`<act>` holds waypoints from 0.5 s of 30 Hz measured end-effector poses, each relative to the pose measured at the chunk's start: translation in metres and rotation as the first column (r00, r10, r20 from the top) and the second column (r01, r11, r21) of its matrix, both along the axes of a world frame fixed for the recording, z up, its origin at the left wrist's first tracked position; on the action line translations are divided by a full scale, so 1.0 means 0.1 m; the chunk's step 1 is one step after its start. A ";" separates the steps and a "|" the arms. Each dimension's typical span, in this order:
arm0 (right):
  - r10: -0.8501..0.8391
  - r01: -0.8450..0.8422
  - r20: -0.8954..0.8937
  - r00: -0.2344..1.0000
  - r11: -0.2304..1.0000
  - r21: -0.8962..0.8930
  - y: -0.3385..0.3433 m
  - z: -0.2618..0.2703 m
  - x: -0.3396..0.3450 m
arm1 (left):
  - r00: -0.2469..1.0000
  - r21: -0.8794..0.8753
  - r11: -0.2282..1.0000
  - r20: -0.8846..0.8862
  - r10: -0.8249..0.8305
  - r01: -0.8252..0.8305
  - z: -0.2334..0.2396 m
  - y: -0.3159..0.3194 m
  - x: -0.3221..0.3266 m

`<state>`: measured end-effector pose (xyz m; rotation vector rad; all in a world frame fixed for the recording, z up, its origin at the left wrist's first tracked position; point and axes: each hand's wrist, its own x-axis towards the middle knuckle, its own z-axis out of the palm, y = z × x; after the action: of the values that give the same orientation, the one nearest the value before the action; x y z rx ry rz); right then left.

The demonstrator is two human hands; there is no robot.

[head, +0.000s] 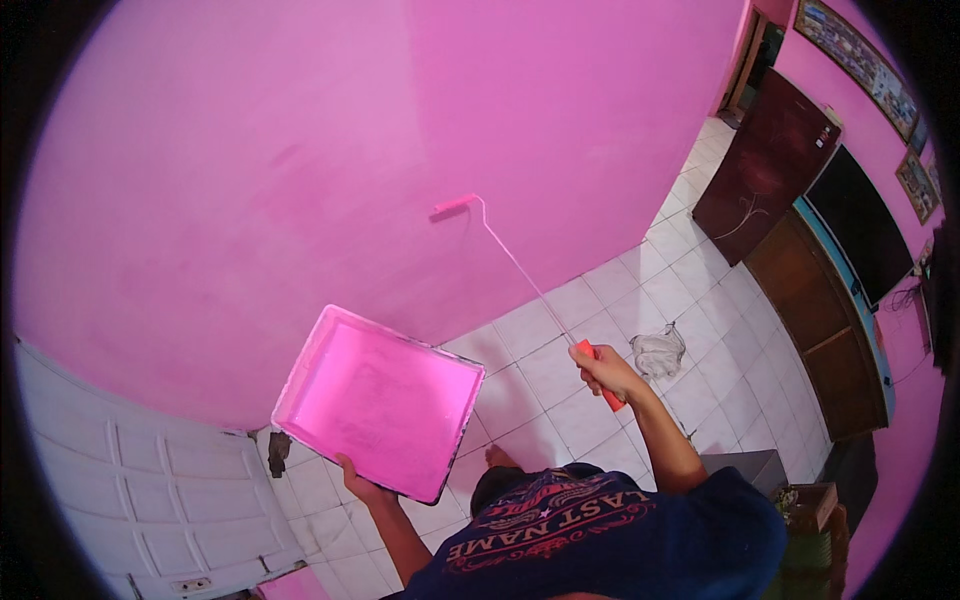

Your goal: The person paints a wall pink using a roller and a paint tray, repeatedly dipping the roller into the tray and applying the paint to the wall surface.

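My right hand (609, 373) grips the orange handle of a long paint roller (517, 262). Its small pink roller head (454, 203) is at the pink wall (337, 165), with a shadow just below it; whether it touches cannot be made out. In my left hand (364, 487) is a paint tray (379, 405), held by its near edge and coated with pink paint. The tray's dark outer rim shows along the near and right sides. A deeper pink covers the wall right of a vertical boundary, while the left part looks paler with darker patches.
White tiles (525, 382) cover the floor, where a crumpled pale cloth or bag (658, 351) lies. A white panelled door (165, 480) stands at left. At right are a dark red refrigerator (772, 165), a wooden cabinet (814, 322) and a television (862, 221).
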<state>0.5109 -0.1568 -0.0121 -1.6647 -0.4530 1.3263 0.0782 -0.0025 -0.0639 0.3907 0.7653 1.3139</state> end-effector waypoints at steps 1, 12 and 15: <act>-0.009 0.009 0.003 1.000 1.000 0.007 -0.15 0.09 -0.04 | 1.000 0.004 1.000 -0.011 -0.010 0.010 0.04 -0.01 0.01; -0.018 -0.031 0.330 0.944 0.990 0.141 -1.71 0.30 -0.47 | 0.990 0.134 0.981 0.000 -0.141 0.140 0.39 -0.44 0.51; -0.096 -0.023 0.482 0.871 0.972 0.236 -2.09 0.20 -0.41 | 0.993 0.094 0.988 -0.020 -0.119 0.121 0.42 -0.78 0.64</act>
<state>0.4699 -0.3655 0.0075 -1.7891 -0.8390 0.7674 0.1421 -0.0810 -0.0214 0.5149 0.6825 1.2380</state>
